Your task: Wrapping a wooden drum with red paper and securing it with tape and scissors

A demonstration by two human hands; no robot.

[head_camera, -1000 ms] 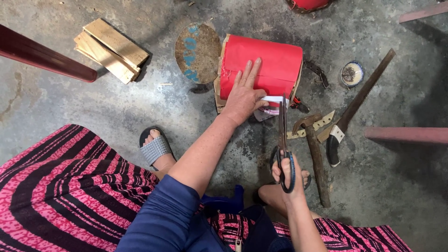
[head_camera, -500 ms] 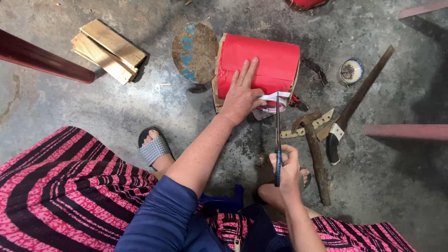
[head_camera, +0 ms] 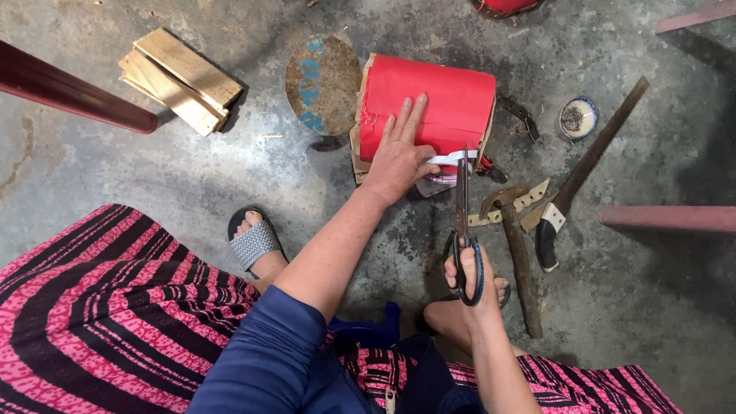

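Red paper-covered cylinder (head_camera: pixel 429 107): lying on the concrete floor (head_camera: pixel 153 184), left hand (head_camera: pixel 399 157) pressing flat on it, fingers spread. Right hand (head_camera: pixel 471 280), grip closed through scissors (head_camera: pixel 462 222), is cutting white tape (head_camera: pixel 448 159). Risk: blades nearing left fingers; cylinder rolling could skew the cut.

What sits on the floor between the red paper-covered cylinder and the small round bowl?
In the head view, a dark metal tool, perhaps pliers, lies on the concrete between the red paper-covered cylinder and the small round bowl.
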